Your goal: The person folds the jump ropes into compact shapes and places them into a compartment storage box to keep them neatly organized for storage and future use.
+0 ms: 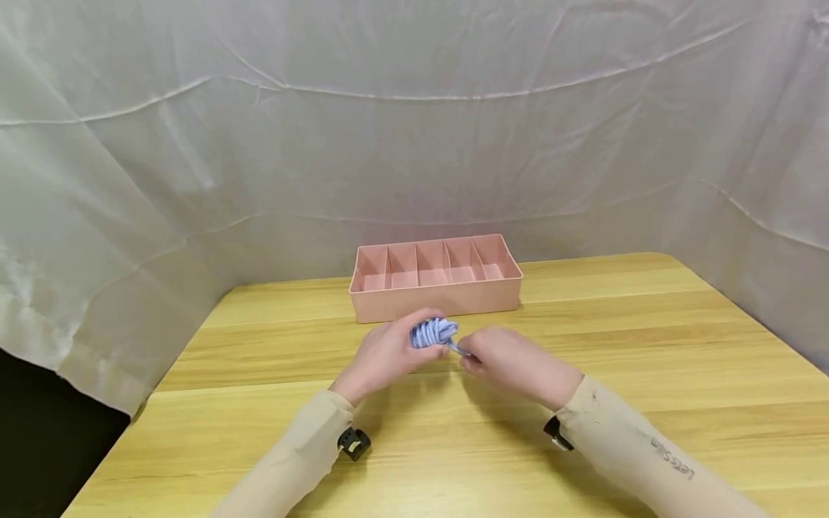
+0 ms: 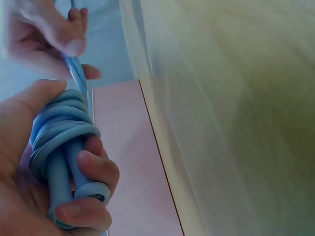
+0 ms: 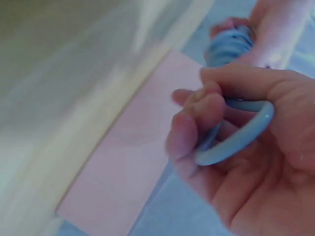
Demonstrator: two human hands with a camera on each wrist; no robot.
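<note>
Both hands on a coiled blue cord

The left hand [image 1: 386, 354] is curled round a bundle of blue cord [image 1: 434, 332], the grip wrapped tight: in the left wrist view the thumb lies along the top of the coils and the fingers [image 2: 96, 169] fold over the lower loops. The cord sits above the middle of the counter [image 1: 648, 345], just in front of the pink tray [image 1: 435, 301]. A loose end runs from the bundle to the right hand [image 1: 518, 363], whose grip pinches it; the right wrist view shows that end bent into a loop between thumb and curled fingers [image 3: 197, 118]. The tray stands near the counter's far edge, its five compartments side by side. Grey cloth [image 1: 194, 144] hangs behind and at both sides
</note>
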